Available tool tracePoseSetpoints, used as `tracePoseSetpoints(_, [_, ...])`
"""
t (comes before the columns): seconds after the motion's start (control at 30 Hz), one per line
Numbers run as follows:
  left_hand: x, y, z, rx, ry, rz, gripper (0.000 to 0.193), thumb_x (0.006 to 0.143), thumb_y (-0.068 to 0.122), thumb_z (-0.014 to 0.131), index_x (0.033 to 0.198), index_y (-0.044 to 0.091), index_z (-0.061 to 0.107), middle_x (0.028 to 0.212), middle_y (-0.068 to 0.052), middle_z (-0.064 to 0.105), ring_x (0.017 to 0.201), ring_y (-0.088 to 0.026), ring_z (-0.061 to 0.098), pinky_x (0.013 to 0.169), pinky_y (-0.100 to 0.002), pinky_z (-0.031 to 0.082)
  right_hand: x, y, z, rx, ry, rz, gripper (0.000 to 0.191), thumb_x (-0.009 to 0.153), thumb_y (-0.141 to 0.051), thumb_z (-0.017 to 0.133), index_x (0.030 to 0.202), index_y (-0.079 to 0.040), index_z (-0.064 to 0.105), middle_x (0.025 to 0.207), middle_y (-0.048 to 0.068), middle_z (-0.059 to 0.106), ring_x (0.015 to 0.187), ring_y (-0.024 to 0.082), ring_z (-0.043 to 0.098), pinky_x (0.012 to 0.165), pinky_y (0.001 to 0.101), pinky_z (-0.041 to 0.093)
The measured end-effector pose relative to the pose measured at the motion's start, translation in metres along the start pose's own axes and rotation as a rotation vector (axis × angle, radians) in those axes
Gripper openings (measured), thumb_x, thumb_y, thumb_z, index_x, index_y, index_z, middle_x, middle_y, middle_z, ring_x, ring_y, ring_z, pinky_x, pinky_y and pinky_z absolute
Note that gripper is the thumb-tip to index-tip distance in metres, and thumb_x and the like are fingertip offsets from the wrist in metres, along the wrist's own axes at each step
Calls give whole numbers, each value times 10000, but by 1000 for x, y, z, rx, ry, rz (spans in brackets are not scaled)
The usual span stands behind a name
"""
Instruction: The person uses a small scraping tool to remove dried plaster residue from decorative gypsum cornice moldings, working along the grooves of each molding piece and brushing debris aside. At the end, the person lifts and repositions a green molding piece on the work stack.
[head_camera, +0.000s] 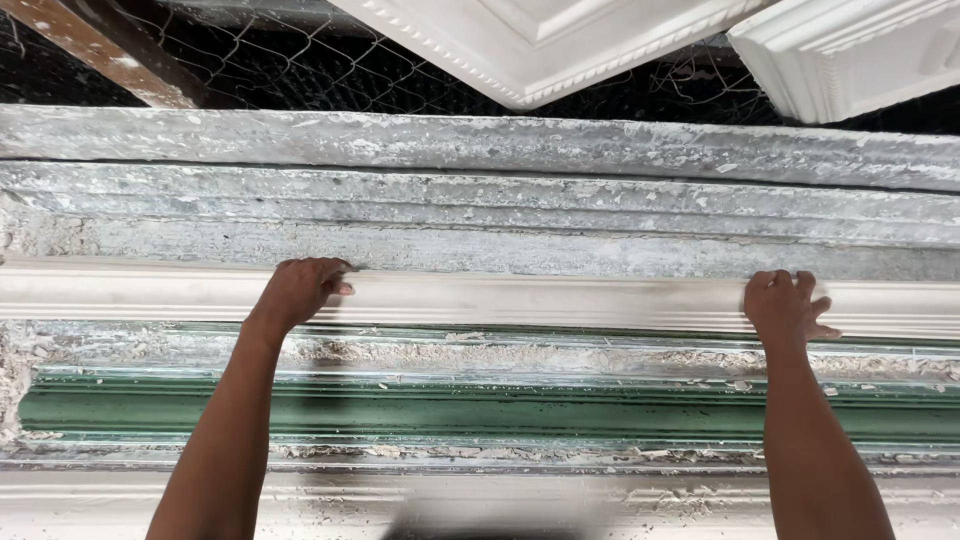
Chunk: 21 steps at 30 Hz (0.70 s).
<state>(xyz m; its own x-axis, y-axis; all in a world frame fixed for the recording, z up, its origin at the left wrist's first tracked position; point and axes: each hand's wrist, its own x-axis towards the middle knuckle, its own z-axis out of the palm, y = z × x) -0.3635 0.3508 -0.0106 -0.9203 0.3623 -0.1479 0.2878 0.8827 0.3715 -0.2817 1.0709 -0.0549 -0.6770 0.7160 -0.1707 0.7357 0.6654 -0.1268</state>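
Observation:
A long cream-white plaster cornice strip (540, 300) lies across the frame from left to right, seated in a mould bed. My left hand (300, 290) rests on its far upper edge left of centre, fingers curled over the rim. My right hand (785, 305) grips the same strip toward the right, fingers wrapped over the top edge. Both arms reach forward from the bottom of the view.
A green mould channel (500, 410) runs parallel just in front of the strip, crusted with plaster crumbs. Grey plaster-caked mould ridges (500, 210) lie beyond. Finished white cornice pieces (540, 45) lean above over wire mesh (260, 60). A wooden beam (110, 45) crosses at top left.

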Motion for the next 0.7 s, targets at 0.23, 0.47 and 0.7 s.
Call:
tracePoseSetpoints(0.23, [3,-4,0,42,-47,-34,330,901,375,706,1120,131,738,880,-125,772,862,-341,729,815,-472,555,11,25,2,-140,53,-249,556,1098,-440,277,1373,-157,669,1561,217,449,1482,550,250,1121,807,98])
tracePoseSetpoints(0.47, [6,-3,3,68,-75,-99,299,976,373,635,1183,173,716,884,-112,787,879,-317,744,1008,-496,494,14,49,21,-135,68,-365,519,1104,-497,310,1430,-250,630,1535,207,488,1509,523,285,1148,742,187])
tracePoseSetpoints(0.7, [-12,5,10,117,-39,-24,700,859,633,690,1365,166,566,1382,-130,612,1313,-347,523,1135,-627,287,11,56,26,-193,87,-384,512,1133,-540,318,1414,-278,657,1511,153,537,1513,462,341,1164,762,275])
